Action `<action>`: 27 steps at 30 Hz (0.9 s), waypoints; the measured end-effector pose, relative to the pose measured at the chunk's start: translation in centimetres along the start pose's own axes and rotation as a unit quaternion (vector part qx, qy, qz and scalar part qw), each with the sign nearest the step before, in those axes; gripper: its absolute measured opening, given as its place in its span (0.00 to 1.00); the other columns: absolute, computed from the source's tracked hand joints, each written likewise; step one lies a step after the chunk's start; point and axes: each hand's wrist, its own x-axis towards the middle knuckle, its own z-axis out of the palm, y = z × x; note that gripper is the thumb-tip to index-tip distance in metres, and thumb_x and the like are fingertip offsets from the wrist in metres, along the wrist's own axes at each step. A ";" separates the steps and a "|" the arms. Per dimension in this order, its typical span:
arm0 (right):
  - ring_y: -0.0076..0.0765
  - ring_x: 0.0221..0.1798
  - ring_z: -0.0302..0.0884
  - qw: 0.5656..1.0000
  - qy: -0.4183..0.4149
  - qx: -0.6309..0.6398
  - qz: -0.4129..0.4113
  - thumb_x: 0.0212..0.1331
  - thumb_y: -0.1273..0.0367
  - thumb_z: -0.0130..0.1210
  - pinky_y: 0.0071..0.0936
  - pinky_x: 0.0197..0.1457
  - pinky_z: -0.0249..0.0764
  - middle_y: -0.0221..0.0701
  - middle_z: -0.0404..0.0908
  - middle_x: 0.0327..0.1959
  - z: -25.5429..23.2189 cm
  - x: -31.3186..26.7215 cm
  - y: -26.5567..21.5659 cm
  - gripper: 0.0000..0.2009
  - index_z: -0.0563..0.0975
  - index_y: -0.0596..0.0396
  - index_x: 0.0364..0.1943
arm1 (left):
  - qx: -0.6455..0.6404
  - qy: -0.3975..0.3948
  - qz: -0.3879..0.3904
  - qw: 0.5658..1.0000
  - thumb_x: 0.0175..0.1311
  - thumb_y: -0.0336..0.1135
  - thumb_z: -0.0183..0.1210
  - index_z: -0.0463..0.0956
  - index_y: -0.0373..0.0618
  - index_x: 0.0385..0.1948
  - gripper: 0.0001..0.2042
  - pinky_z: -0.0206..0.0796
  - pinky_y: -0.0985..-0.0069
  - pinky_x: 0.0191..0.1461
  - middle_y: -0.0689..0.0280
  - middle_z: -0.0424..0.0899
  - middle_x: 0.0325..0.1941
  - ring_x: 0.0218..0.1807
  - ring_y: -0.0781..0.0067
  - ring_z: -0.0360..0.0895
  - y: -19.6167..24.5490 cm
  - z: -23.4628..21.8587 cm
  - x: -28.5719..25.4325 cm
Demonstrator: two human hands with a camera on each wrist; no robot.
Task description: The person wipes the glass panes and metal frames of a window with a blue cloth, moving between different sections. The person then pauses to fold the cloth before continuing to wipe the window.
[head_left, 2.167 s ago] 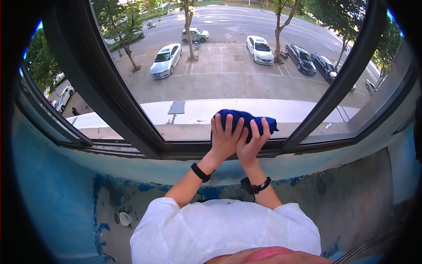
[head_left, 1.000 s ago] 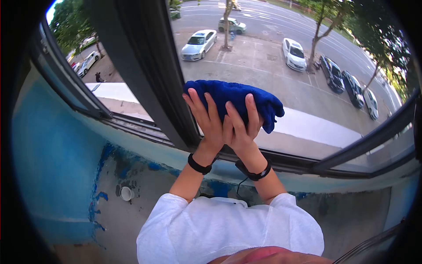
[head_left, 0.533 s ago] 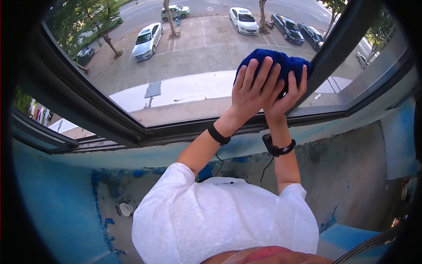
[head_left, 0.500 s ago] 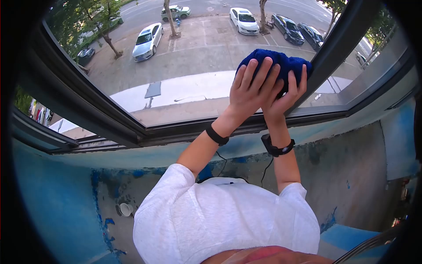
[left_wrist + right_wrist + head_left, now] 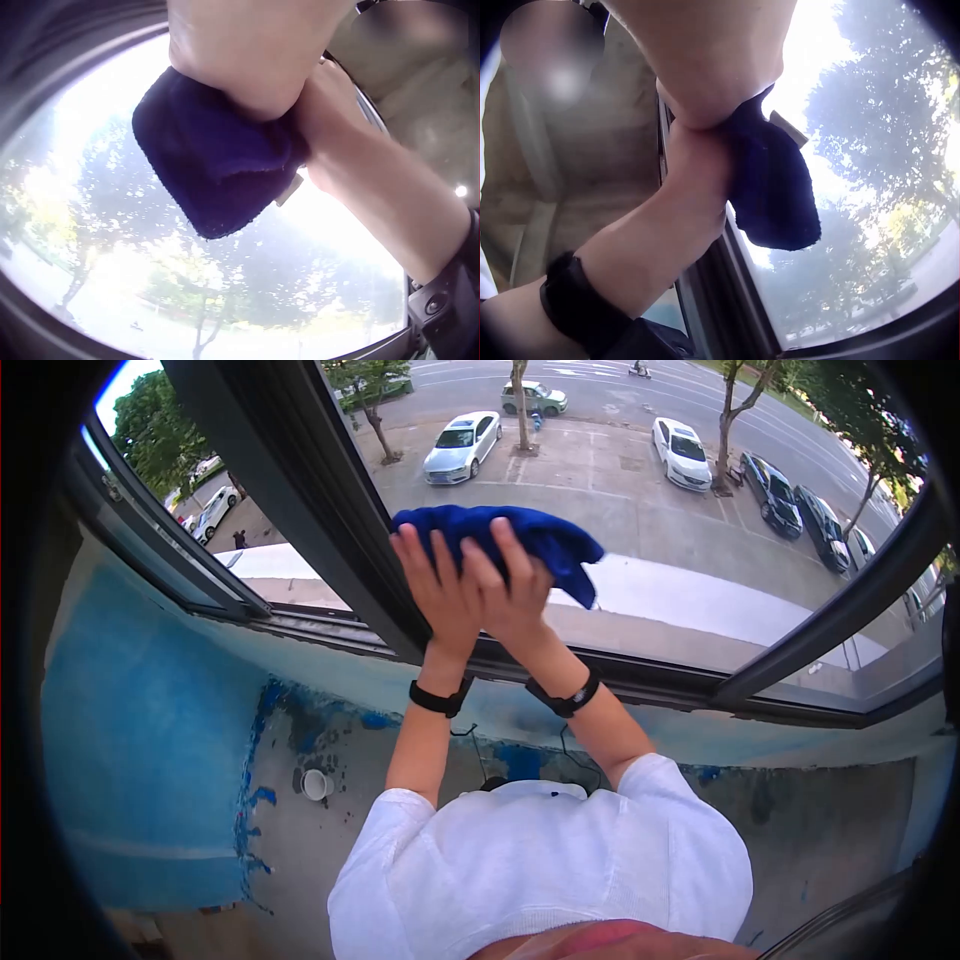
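Observation:
In the head view, a folded dark blue cloth [image 5: 570, 550] lies against the window pane, close to the thick upright frame [image 5: 310, 500] on the left. My left hand [image 5: 443, 605] presses it with fingers extended upward over its face. Beside it and overlapping it, my right hand [image 5: 515, 600] also lies on the cloth, fingers spread. The left wrist view has the cloth [image 5: 210, 161] reaching past both hands against the bright glass. From the right wrist, a hanging flap of the cloth [image 5: 780, 195] shows; the fingers are hidden there.
A dark sill rail [image 5: 640, 680] runs below the pane, above a blue-painted wall [image 5: 150, 720]. A small white bucket [image 5: 317, 785] stands on the stained floor at left. Thin cables [image 5: 570, 745] hang by the wrist straps. Outside are parked cars [image 5: 465, 448] and trees.
Half a second ago both hands pressed the cloth by the right-hand frame. They have swept it leftward across the pane to the left upright. The head view has turned too.

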 end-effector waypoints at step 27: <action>0.60 0.69 0.57 0.984 0.047 -0.145 0.093 0.67 0.62 0.53 0.52 0.68 0.55 0.56 0.58 0.64 -18.9 1.0 15.3 0.25 0.58 0.61 0.60 | -0.270 0.027 0.122 0.955 0.61 0.45 0.60 0.80 0.57 0.56 0.21 0.54 0.52 0.73 0.61 0.68 0.71 0.73 0.47 0.59 24.9 4.3 2.6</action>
